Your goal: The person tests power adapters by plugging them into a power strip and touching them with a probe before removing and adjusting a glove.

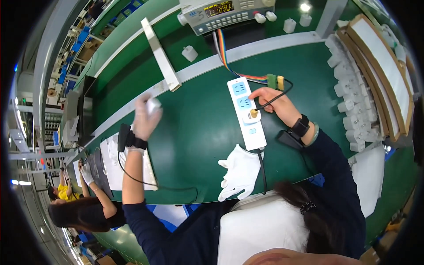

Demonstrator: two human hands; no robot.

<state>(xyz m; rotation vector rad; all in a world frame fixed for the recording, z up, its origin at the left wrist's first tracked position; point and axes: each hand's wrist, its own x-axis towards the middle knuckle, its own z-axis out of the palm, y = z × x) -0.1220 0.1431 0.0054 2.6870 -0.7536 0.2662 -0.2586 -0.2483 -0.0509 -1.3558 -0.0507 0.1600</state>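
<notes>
Head view, person at a green workbench mat [198, 132]. Right hand [271, 104] sits at about 1 o'clock from frame centre, fingers pinched on a thin black cable [276, 99] whose brass-coloured round plug tip [254, 114] rests on the white rectangular plastic power strip [246, 112]. Strip lies lengthwise, roughly 12-to-6, with two pale blue socket faces at its far end; the plug tip is at the strip's middle, just at 6 o'clock of the second socket. The cable loops up to a small green-and-yellow connector block [275, 81] at 12 o'clock of the right hand, fed by a flat rainbow ribbon cable [227, 59] from the grey bench test instrument with keypad and lit display [225, 14] at the far edge. Left hand [145, 119], at 9 o'clock from the strip and well apart from it, is motion-blurred and closed around a small white plug-like adapter [153, 105]; only its top shows above the fingers. Both wrists carry black strap-on units. A pair of white cloth gloves [240, 172] lies on the mat at 6 o'clock of the strip, touching its near end. Rows of white plastic adapters [351, 95] are stacked at 3 o'clock, beside flat cardboard-edged trays [384, 66]. A few more adapters stand loose near the instrument. Another person [84, 207] sits at 8 o'clock, white-gloved hand on the next station.
</notes>
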